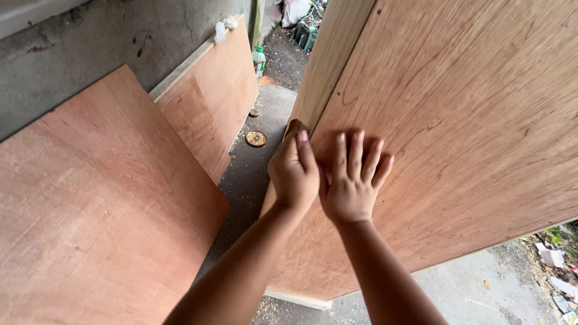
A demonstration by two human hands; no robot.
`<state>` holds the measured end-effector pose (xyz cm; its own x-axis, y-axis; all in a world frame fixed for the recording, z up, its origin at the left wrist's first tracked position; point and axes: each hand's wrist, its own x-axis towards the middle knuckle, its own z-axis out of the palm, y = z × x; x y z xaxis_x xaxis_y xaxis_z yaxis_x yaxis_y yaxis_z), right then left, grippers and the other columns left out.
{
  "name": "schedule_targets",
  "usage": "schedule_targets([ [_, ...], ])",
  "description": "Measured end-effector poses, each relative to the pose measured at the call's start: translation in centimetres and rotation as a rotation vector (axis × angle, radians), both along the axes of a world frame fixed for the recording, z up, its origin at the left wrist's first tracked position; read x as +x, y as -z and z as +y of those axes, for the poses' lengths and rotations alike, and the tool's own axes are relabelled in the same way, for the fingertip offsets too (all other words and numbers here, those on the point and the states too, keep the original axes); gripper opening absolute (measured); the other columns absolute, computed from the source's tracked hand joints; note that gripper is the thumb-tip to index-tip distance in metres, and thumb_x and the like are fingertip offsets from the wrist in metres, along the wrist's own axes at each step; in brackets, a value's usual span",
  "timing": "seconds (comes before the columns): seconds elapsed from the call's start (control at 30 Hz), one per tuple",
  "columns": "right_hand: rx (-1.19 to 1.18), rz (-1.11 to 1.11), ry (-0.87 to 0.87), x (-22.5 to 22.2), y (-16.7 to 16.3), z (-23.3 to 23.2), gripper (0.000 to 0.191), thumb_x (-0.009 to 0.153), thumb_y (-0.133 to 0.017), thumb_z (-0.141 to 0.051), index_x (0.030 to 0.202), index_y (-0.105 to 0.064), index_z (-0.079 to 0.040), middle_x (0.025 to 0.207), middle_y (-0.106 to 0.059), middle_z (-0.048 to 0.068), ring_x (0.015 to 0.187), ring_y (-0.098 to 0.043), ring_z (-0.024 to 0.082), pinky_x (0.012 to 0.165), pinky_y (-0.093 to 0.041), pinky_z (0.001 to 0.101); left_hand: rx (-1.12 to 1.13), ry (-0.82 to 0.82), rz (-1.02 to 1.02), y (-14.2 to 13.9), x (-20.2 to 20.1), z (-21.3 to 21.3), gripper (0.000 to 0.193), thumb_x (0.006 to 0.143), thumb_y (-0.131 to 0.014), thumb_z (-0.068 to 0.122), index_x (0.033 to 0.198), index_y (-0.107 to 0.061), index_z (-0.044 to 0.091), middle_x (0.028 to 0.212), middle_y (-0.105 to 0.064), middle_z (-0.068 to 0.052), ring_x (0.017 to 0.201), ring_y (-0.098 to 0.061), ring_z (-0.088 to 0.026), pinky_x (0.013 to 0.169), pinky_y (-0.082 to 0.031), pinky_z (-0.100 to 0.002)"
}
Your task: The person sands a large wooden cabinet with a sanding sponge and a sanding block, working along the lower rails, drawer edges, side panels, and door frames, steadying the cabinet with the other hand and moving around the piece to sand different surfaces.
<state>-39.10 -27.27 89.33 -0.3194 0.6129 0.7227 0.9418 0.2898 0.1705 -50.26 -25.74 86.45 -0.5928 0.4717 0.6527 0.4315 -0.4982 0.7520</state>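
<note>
— Where's the sanding pad (295,127)?

— At the left edge of the big plywood panel (457,120), at about 11 o'clock from my right hand. My left hand (294,174) has its grip closed around it.

— And your right hand (351,180)?

— Flat on the panel face, grip wide, fingers spread, holding nothing.

— Around you?

— At 9 o'clock, plywood sheets (102,204) lean on the concrete wall (90,48). A round disc (256,138) lies on the floor at 11.

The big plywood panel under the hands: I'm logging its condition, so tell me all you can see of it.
The plywood panel is reddish-brown with wavy grain, set on a pale wooden frame and standing tilted on the concrete floor. The right hand lies flat on its face; the left hand presses a small brown piece against its framed edge.
</note>
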Motion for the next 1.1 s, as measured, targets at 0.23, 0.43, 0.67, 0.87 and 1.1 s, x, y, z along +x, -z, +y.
schedule_targets([
  [0.23,0.03,0.108,-0.069,-0.6,4.6,-0.9,0.066,0.099,-0.056,-0.05,0.155,-0.043,-0.017,0.164,-0.03,0.027,0.151,-0.014,0.059,0.119,-0.001,0.0724,-0.281,0.093,-0.118,8.4,-1.6,-4.3,0.039,0.105,-0.045,0.021,0.132,-0.065,0.0,0.125,-0.072,-0.019,0.115,-0.071,-0.031,0.096,-0.057,-0.039],
  [0.43,-0.035,0.046,-0.021,-0.4,7.0,-2.7,0.052,0.098,-0.055,-0.044,0.149,-0.049,-0.034,0.161,-0.035,0.02,0.147,-0.024,0.056,0.121,-0.009,0.0699,-0.203,0.089,-0.072,8.6,-1.8,-3.8,0.035,0.11,-0.047,0.018,0.131,-0.065,-0.004,0.131,-0.069,-0.024,0.122,-0.068,-0.035,0.102,-0.054,-0.041],
  [0.67,-0.116,0.008,-0.006,0.5,7.4,-3.2,0.056,0.098,-0.053,-0.04,0.153,-0.045,-0.031,0.165,-0.029,0.016,0.151,-0.022,0.051,0.123,-0.008,0.0657,0.109,0.019,0.135,2.6,-1.1,-2.5,0.02,0.108,-0.051,0.012,0.114,-0.066,-0.001,0.119,-0.076,-0.021,0.092,-0.076,-0.036,0.074,-0.062,-0.039],
  [0.87,-0.081,0.047,-0.006,-0.1,8.6,-2.0,0.058,0.101,-0.05,-0.04,0.157,-0.041,-0.03,0.168,-0.024,0.017,0.154,-0.012,0.051,0.122,0.0,0.0666,-0.037,-0.006,-0.009,2.4,-1.7,-4.9,0.024,0.105,-0.051,0.012,0.115,-0.068,-0.002,0.108,-0.075,-0.021,0.087,-0.077,-0.036,0.071,-0.061,-0.041],
  [1.1,0.078,0.064,-0.086,0.0,13.2,-0.4,0.059,0.099,-0.048,-0.038,0.156,-0.046,-0.023,0.167,-0.026,0.017,0.154,-0.013,0.049,0.121,0.003,0.0681,0.242,-0.122,0.164,4.1,-0.8,-2.1,0.02,0.109,-0.049,0.011,0.109,-0.063,-0.003,0.122,-0.071,-0.023,0.1,-0.075,-0.04,0.081,-0.062,-0.042],
])
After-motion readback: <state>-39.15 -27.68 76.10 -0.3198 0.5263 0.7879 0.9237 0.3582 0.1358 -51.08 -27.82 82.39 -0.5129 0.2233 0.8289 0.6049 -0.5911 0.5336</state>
